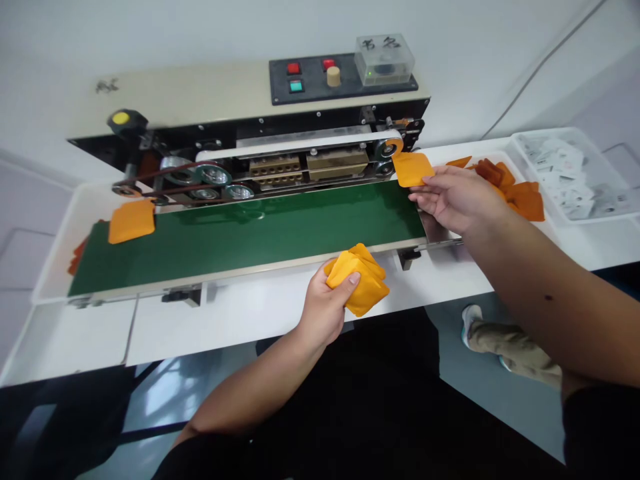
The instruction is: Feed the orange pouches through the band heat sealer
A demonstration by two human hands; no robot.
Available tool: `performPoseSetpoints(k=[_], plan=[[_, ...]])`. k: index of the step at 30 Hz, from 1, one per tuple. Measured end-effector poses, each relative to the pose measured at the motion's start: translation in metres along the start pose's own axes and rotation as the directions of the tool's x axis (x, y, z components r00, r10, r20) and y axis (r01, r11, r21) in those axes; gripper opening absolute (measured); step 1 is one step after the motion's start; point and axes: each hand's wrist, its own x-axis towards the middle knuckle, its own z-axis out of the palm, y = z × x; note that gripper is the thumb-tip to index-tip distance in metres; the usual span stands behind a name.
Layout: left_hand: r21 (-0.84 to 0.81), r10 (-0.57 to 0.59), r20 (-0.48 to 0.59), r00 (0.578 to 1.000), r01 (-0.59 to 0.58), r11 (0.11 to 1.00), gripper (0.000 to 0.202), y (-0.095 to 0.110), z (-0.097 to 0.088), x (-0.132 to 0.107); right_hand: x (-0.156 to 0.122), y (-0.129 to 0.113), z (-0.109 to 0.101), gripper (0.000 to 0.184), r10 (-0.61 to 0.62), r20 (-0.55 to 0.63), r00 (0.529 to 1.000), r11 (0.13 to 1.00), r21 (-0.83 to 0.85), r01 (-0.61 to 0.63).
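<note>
My right hand [457,197] pinches a small orange pouch [413,170] by its lower right corner. The pouch's upper left edge meets the rollers at the right end of a band sealing machine [200,100]. Several more orange pouches [357,280] are stacked in my left hand [325,303], thumb on top, just in front of the green conveyor belt [280,220]. At the belt's left end another orange pouch [132,221] lies close to the brown sealing band.
A white bin [55,233] beneath the belt's left end holds orange pouches. More orange pouches [523,193] lie in a tray at right, beside a clear bin [600,213] of white packets. Another person's leg and shoe [473,323] show below the table.
</note>
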Motion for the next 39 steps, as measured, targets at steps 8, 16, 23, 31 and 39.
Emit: performPoseSetpoints(k=[8, 16, 23, 31, 39], plan=[[0.002, -0.011, -0.006, 1.0, 0.011, 1.0, 0.063, 0.0, -0.003, 0.0, -0.004, -0.004, 0.011, 0.017, 0.038, 0.121, 0.992, 0.996, -0.086, -0.028], [0.003, 0.007, 0.002, 1.0, -0.007, 1.0, 0.058, 0.001, -0.007, 0.0, -0.051, 0.014, -0.005, 0.017, -0.065, 0.121, 0.991, 0.972, -0.218, 0.09], [-0.001, -0.004, 0.028, 1.0, 0.004, 1.0, 0.058, -0.002, -0.003, -0.002, -0.107, 0.064, -0.019, 0.024, -0.169, 0.396, 0.902, 0.884, -0.344, 0.317], [0.029, 0.008, 0.08, 0.997, -0.011, 1.0, 0.055, -0.006, 0.002, -0.008, -0.124, 0.084, -0.004, 0.023, -0.179, 0.463, 0.868, 0.854, -0.364, 0.371], [0.071, 0.007, 0.109, 0.994, -0.014, 0.997, 0.054, -0.005, 0.001, -0.013, -0.125, 0.086, 0.004, 0.022, -0.197, 0.418, 0.887, 0.874, -0.335, 0.352]])
